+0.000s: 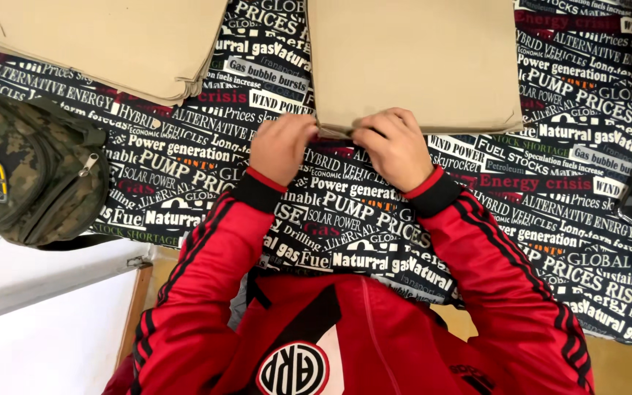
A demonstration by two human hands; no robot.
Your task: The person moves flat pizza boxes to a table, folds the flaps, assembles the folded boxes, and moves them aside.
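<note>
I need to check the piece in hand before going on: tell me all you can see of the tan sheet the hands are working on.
The tan sheet is a plain beige rectangle, paper or thin card by its look, lying flat on the printed black tablecloth; its top runs out of view. The near edge seems to hold more than one layer. The left hand and right hand both pinch that near edge at its left corner, fingers curled over it. A similar tan stack lies apart to the left.
</note>
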